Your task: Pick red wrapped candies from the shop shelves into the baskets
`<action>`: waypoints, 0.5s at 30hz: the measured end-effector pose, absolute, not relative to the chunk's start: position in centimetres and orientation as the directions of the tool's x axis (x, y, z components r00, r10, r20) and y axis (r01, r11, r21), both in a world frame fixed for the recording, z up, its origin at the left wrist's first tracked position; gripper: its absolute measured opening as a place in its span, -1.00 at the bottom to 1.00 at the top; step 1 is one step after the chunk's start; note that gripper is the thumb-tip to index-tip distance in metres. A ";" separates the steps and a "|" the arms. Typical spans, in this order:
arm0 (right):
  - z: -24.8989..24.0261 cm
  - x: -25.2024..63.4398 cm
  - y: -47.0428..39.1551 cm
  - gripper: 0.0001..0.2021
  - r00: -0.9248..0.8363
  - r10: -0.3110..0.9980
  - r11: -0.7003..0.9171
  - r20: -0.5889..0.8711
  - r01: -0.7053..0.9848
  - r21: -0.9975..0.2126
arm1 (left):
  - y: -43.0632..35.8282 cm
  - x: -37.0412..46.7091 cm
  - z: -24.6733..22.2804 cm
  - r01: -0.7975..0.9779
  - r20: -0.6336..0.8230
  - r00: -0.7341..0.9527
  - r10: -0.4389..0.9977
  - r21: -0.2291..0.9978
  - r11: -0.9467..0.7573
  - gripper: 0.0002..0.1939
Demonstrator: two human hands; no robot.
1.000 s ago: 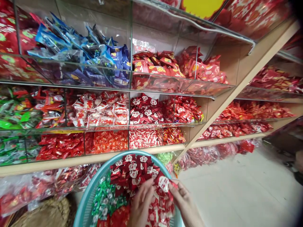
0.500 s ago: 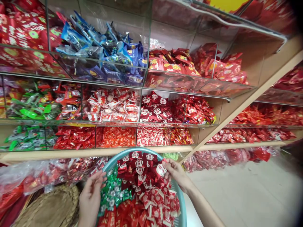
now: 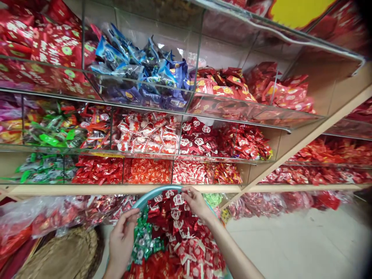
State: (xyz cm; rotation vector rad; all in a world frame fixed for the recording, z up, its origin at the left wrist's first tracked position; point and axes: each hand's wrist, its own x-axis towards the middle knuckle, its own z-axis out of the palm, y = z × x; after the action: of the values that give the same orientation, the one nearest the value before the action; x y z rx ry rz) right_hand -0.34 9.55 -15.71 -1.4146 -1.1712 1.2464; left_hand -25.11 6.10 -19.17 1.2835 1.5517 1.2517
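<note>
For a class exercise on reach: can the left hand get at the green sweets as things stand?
Probably yes: the left hand is right beside the green sweets, and nothing seems to cover them.

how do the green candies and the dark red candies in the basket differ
The green candies have shiny green wrappers; the dark red candies have bold white printed labels. The green candies sit toward the left of the basket, the dark red candies toward its far side. Both are small, individually wrapped and heaped.

Right grip (image 3: 195, 200) now at far basket rim (image 3: 159, 190)
</note>
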 end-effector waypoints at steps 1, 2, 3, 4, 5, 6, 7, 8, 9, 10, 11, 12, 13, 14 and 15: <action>-15.6 -1.1 9.7 -0.69 0.010 0.990 -0.142 -0.142 0.101 -0.985 | 6.3 -25.2 -18.8 0.289 0.084 -0.185 0.979 0.957 -0.028 -0.57; -15.4 -2.0 9.8 -0.71 -0.043 0.991 -0.125 -0.131 0.112 -0.986 | 6.5 -25.2 -18.3 0.352 0.145 -0.131 0.981 0.931 -0.091 -0.56; -15.1 -2.9 9.8 -0.71 -0.107 0.987 -0.108 -0.121 0.123 -0.987 | 6.6 -25.2 -17.7 0.427 0.209 -0.039 0.977 0.887 -0.173 -0.52; -14.8 -3.9 9.9 -0.72 -0.177 0.977 -0.093 -0.115 0.127 -0.987 | 6.8 -25.1 -17.2 0.500 0.247 0.084 0.965 0.828 -0.256 -0.44; -14.5 -4.8 9.9 -0.71 -0.242 0.963 -0.086 -0.114 0.124 -0.989 | 6.9 -25.0 -16.6 0.542 0.251 0.195 0.948 0.778 -0.317 -0.38; -14.2 -5.7 9.9 -0.70 -0.299 0.948 -0.084 -0.114 0.113 -0.990 | 6.9 -24.9 -16.2 0.564 0.224 0.285 0.932 0.747 -0.352 -0.36; -13.9 -6.5 9.8 -0.68 -0.338 0.934 -0.085 -0.114 0.100 -0.991 | 6.9 -24.7 -16.0 0.574 0.183 0.346 0.920 0.734 -0.362 -0.38; -13.7 -7.0 9.6 -0.66 -0.366 0.923 -0.087 -0.116 0.095 -0.992 | 6.8 -24.6 -16.0 0.578 0.141 0.379 0.914 0.736 -0.354 -0.42; -13.6 -7.3 9.2 -0.64 -0.375 0.920 -0.083 -0.118 0.108 -0.991 | 6.7 -24.6 -16.1 0.581 0.108 0.395 0.912 0.740 -0.339 -0.46; -13.6 -7.3 8.7 -0.62 -0.358 0.927 -0.060 -0.110 0.147 -0.987 | 6.5 -24.7 -16.5 0.587 0.087 0.398 0.913 0.740 -0.327 -0.48; -13.6 -7.0 8.0 -0.60 -0.315 0.946 -0.012 -0.082 0.218 -0.976 | 6.2 -24.9 -17.0 0.596 0.080 0.392 0.916 0.737 -0.319 -0.49; -13.8 -6.5 7.2 -0.57 -0.259 0.965 0.060 -0.026 0.319 -0.946 | 5.9 -25.2 -17.6 0.605 0.079 0.385 0.920 0.731 -0.316 -0.50; -14.1 -5.8 6.3 -0.52 -0.213 0.976 0.146 0.053 0.447 -0.882 | 5.6 -25.6 -18.2 0.613 0.084 0.377 0.922 0.724 -0.316 -0.50; -14.5 -5.1 5.3 -0.46 -0.198 0.970 0.230 0.139 0.586 -0.777 | 5.2 -26.1 -18.9 0.623 0.082 0.371 0.925 0.717 -0.313 -0.50; -15.0 -4.3 4.4 -0.38 -0.218 0.954 0.300 0.205 0.711 -0.637 | 4.8 -26.6 -19.4 0.631 0.072 0.376 0.924 0.710 -0.312 -0.52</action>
State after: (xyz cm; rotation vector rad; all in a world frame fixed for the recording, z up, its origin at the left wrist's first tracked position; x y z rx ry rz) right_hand -4.34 4.38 -15.03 -1.4760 -2.0051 0.5583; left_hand -26.62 4.80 -19.43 2.0498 1.3340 0.6437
